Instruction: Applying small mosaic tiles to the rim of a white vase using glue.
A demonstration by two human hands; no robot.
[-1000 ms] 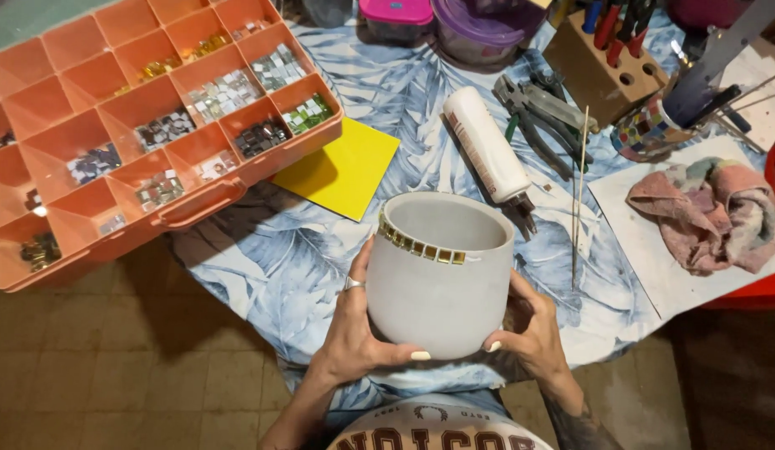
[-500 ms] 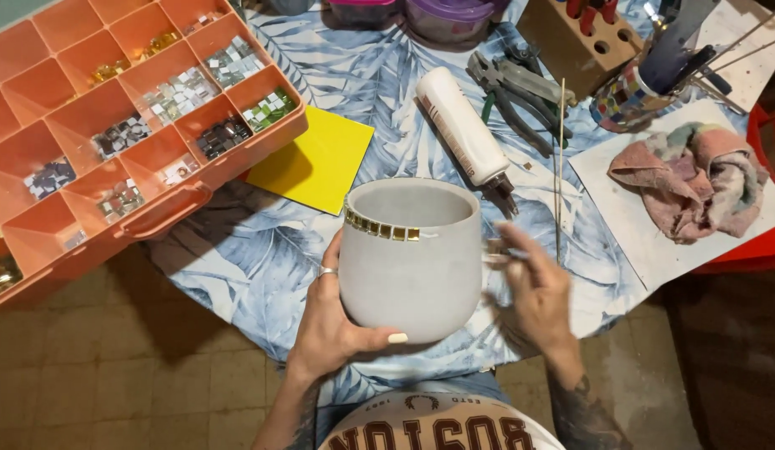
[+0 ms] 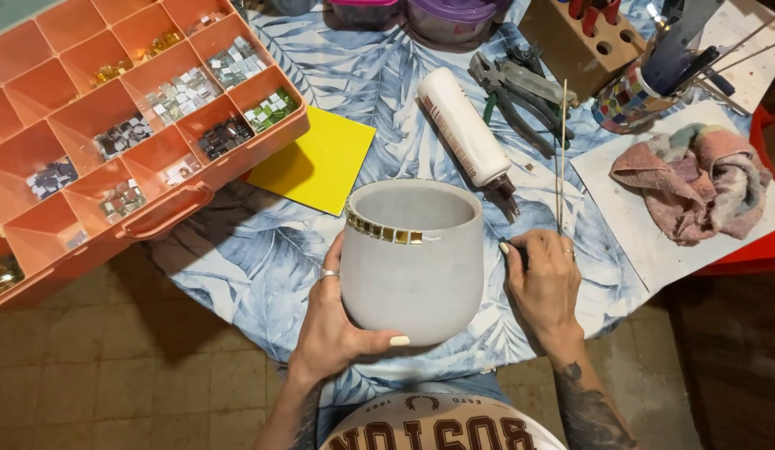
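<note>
A: Your left hand (image 3: 333,321) cupped the round grey concrete pot (image 3: 412,258) from its left side, thumb under the belly. The pot sat at the near edge of the leaf-print tablecloth (image 3: 262,267), partly over your lap.

B: And the right?

A: Your right hand (image 3: 544,283) was off the pot, just to its right, fingers curled around something small and dark. Can't tell what it was.

B: Risk?

A: One-hand support on a smooth, curved wall. My read: if your thumb slipped, the pot could roll off the edge. The row of small gold square tiles (image 3: 384,232) ran only partway round the rim on the pot's near side; a knock could shift them if the glue was wet.

B: Anything close?

A: White glue bottle (image 3: 464,127) lay just beyond the pot, thin wooden stick (image 3: 562,154) beyond your right hand. Orange compartment tray (image 3: 167,218) of tiles sat well left of the pot.
</note>
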